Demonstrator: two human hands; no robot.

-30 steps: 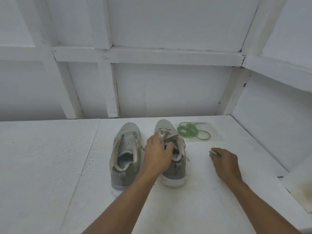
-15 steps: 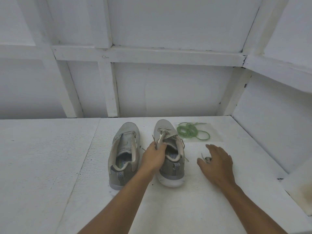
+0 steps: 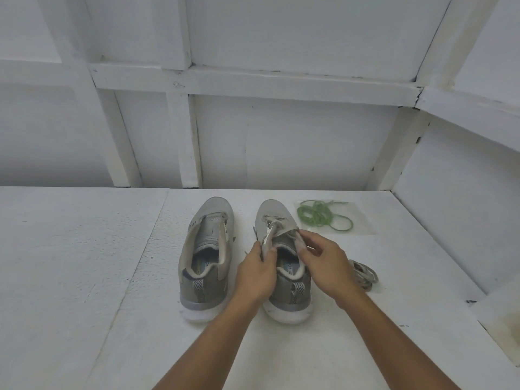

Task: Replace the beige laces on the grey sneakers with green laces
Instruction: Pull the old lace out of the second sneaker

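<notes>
Two grey sneakers stand side by side on the white table, toes pointing away. The left sneaker has no lace. The right sneaker keeps a beige lace near its toe. My left hand grips the right sneaker's tongue and left collar. My right hand pinches the sneaker's right eyelet flap. A bundle of green laces lies on a clear plastic bag beyond the right sneaker. A removed beige lace lies coiled on the table to the right of my right hand.
White panelled walls close the table at the back and on the right. A stained white ledge sits at the lower right. The table's left half holds nothing but bare white board.
My right hand let go of the coiled beige lace on the table and moved left onto the right sneaker. My left hand slid down along the sneaker's tongue.
</notes>
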